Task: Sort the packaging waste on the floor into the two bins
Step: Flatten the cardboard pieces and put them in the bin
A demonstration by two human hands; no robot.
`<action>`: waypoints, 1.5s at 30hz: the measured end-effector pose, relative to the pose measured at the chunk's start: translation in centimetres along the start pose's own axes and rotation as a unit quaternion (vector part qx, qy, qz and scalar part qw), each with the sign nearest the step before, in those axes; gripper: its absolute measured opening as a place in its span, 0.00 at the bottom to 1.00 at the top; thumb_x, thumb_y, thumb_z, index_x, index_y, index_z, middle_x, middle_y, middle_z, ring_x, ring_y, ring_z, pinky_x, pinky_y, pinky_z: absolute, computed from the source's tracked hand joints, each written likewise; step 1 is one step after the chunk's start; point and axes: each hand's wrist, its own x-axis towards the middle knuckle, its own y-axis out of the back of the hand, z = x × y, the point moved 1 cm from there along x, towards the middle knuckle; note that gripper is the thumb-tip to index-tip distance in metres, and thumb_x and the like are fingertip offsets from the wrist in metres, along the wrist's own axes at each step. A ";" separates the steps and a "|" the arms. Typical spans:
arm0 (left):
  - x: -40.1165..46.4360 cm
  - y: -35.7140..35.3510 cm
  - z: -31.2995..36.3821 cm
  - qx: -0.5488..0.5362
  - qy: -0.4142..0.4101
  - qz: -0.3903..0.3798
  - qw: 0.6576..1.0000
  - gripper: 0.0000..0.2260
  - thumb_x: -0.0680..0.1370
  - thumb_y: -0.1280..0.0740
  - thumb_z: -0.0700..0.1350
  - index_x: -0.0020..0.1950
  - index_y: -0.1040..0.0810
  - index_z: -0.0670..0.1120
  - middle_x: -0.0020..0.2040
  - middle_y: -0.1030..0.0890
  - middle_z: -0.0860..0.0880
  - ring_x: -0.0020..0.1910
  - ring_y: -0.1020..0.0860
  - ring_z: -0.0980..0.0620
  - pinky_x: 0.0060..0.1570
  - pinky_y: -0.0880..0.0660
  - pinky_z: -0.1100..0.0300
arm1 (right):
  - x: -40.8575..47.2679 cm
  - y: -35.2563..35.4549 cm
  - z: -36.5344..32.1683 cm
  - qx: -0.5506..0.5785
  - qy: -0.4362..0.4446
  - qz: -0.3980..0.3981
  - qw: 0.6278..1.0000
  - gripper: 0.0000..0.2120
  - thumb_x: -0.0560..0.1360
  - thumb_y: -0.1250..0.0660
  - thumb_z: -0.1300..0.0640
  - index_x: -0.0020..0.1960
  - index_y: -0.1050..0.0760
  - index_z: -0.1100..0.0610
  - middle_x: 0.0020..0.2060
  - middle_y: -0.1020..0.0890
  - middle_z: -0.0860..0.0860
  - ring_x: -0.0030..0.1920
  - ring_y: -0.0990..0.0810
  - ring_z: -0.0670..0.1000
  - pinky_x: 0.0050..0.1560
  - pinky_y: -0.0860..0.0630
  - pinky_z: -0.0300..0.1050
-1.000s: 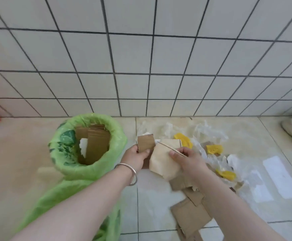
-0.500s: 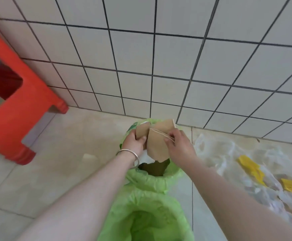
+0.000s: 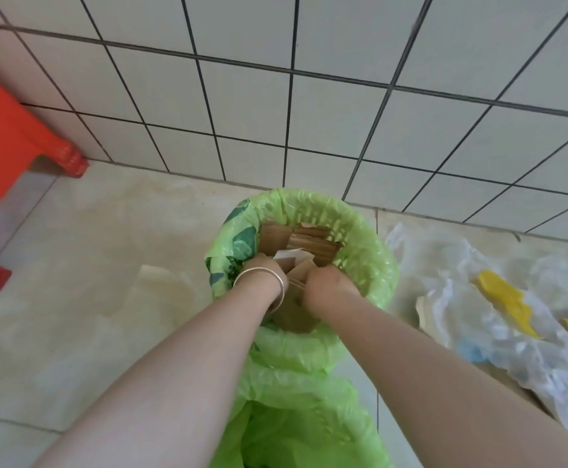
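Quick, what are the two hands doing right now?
Left hand: closed on cardboard pieces, down in the green-lined bin.
Right hand: closed on the same cardboard pieces.

The far bin (image 3: 370,244) stands against the wall (image 3: 276,113), with cardboard pieces (image 3: 306,243) and both hands inside it. A second bin (image 3: 296,430) sits just before it, a stool (image 3: 9,136) well left, plastic wrappers (image 3: 498,309) right.

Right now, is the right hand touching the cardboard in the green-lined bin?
Touching. The head view shows the right hand closed on brown cardboard pieces inside the green-lined bin, no gap visible.
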 end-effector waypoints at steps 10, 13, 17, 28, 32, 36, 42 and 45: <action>-8.3 0.7 4.0 0.040 -0.321 0.195 0.926 0.16 0.76 0.39 0.44 0.64 0.31 0.51 0.63 0.26 0.48 0.55 0.22 0.43 0.46 0.26 0.52 | -8.9 4.9 5.3 0.215 0.040 0.281 0.934 0.13 0.78 0.44 0.53 0.61 0.31 0.55 0.56 0.24 0.53 0.55 0.24 0.55 0.43 0.34 0.43; -11.9 -0.8 7.2 0.021 -0.360 0.177 0.916 0.17 0.74 0.40 0.41 0.62 0.30 0.52 0.60 0.23 0.50 0.54 0.21 0.45 0.48 0.23 0.52 | -12.6 4.3 9.2 0.259 0.006 0.315 0.913 0.13 0.79 0.44 0.50 0.60 0.31 0.54 0.54 0.23 0.50 0.55 0.24 0.54 0.45 0.31 0.46; -16.6 -4.6 11.9 0.007 -0.402 0.138 0.905 0.16 0.73 0.39 0.40 0.59 0.27 0.52 0.56 0.21 0.52 0.53 0.20 0.50 0.50 0.23 0.52 | -17.3 2.0 15.1 0.325 -0.057 0.326 0.886 0.12 0.79 0.44 0.50 0.58 0.30 0.54 0.54 0.23 0.50 0.53 0.24 0.54 0.43 0.33 0.45; -23.1 -20.5 22.0 0.086 -0.458 -0.007 0.885 0.16 0.74 0.41 0.40 0.59 0.26 0.53 0.51 0.17 0.48 0.51 0.20 0.44 0.51 0.23 0.52 | -24.7 -10.2 29.7 0.399 -0.192 0.300 0.845 0.11 0.79 0.45 0.52 0.57 0.30 0.55 0.55 0.23 0.52 0.54 0.24 0.55 0.45 0.31 0.48; -23.5 -26.1 24.1 0.130 -0.471 -0.024 0.872 0.14 0.74 0.42 0.41 0.58 0.26 0.51 0.51 0.17 0.46 0.52 0.21 0.43 0.49 0.24 0.55 | -25.2 -14.8 33.1 0.419 -0.224 0.279 0.834 0.11 0.79 0.45 0.52 0.56 0.30 0.56 0.53 0.22 0.52 0.52 0.23 0.56 0.40 0.35 0.45; -23.4 -30.8 25.4 0.128 -0.452 -0.066 0.880 0.16 0.75 0.42 0.40 0.60 0.25 0.51 0.54 0.18 0.48 0.52 0.21 0.46 0.46 0.27 0.59 | -24.7 -19.0 35.5 0.481 -0.257 0.245 0.802 0.11 0.79 0.46 0.51 0.54 0.30 0.56 0.51 0.22 0.51 0.50 0.24 0.54 0.42 0.31 0.47; -21.2 -36.2 25.0 0.006 -0.358 -0.146 0.922 0.17 0.75 0.40 0.39 0.58 0.22 0.55 0.45 0.20 0.54 0.47 0.22 0.52 0.53 0.25 0.60 | -21.9 -24.0 36.5 0.534 -0.302 0.210 0.761 0.04 0.79 0.47 0.55 0.49 0.35 0.54 0.46 0.20 0.54 0.47 0.22 0.56 0.40 0.30 0.47; -19.3 -37.8 24.6 -0.007 -0.320 -0.161 0.934 0.15 0.75 0.40 0.40 0.59 0.22 0.53 0.46 0.19 0.54 0.48 0.21 0.52 0.54 0.25 0.59 | -20.4 -25.7 36.5 0.554 -0.315 0.194 0.746 0.08 0.77 0.44 0.54 0.53 0.29 0.54 0.48 0.20 0.52 0.49 0.23 0.53 0.43 0.28 0.47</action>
